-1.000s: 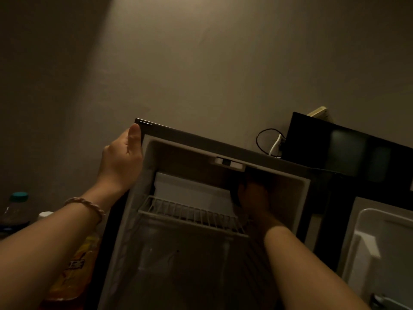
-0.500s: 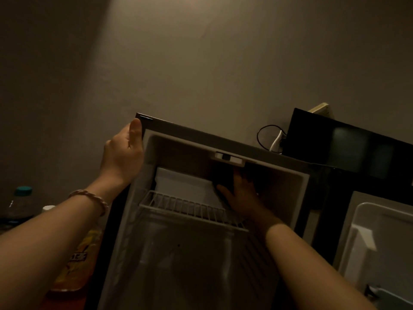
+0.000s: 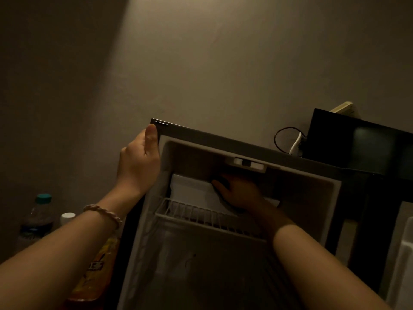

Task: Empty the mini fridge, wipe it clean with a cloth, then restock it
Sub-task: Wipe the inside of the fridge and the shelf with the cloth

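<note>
Inside the mini fridge [image 3: 143, 222], right hand [image 3: 240, 194] reaches — left hand [image 3: 138, 163] grips its corner.

both arms reach forward and up from the bottom of the view. the left hand [image 3: 139, 161] grips a dark corner edge: the thumb lies straight along the front of that edge and points up, and the other fingers go behind it, out of sight. a braided band sits on the left wrist, below the grip. the right hand [image 3: 240, 194] is deeper in shadow, back of the hand to the camera, fingers turned to the left. they seem to press on something dark, but the light is too weak to tell.
</note>
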